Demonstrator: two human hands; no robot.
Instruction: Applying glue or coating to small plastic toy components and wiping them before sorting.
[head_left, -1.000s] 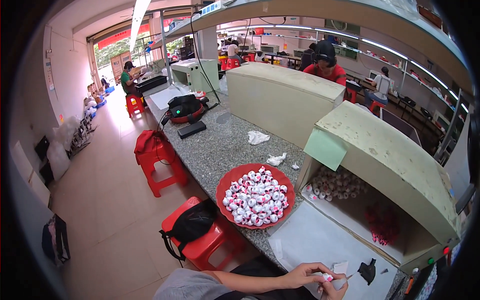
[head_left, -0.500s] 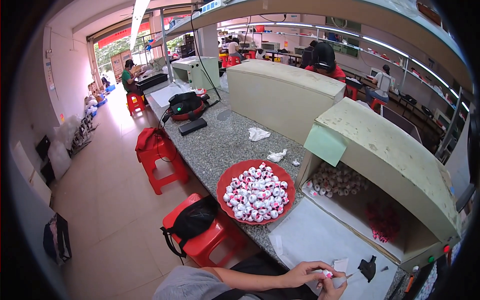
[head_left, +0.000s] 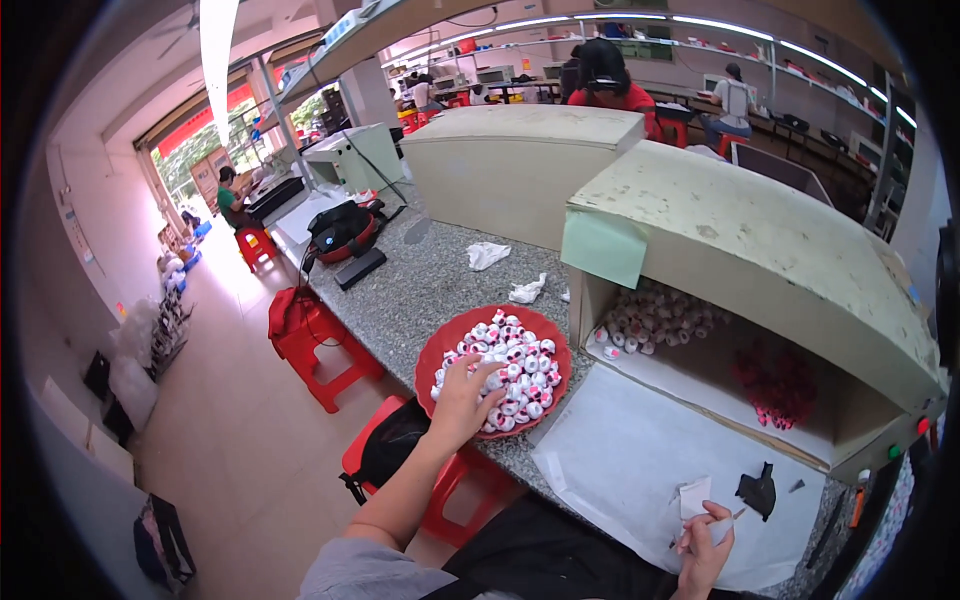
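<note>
A red scalloped bowl (head_left: 560,392) on the granite worktop holds many small rounded white pieces (head_left: 522,378) with pink and dark markings. My left hand (head_left: 462,402) reaches over its near left side, fingers apart and curved, touching the pieces; none is visibly lifted. Low on the right, my right hand (head_left: 706,552) is closed around a small whitish squeeze bottle (head_left: 719,529) with a thin pointed tip. Beneath and beside that hand lie a white sheet (head_left: 610,460), a small white paper piece (head_left: 693,495) and a black flat object (head_left: 757,491).
A pale box-shaped cabinet (head_left: 740,220) stands at right, its open bay holding more white pieces (head_left: 660,318) and a dark pink pile (head_left: 775,385). Crumpled tissues (head_left: 488,256), a black case (head_left: 361,269) and red stools (head_left: 315,350) are at left. Other people sit farther off.
My left hand has left the white-and-pink piece held near my right hand and moved left to the bowl. My right hand keeps the bottle, slightly farther right. The view has shifted.
</note>
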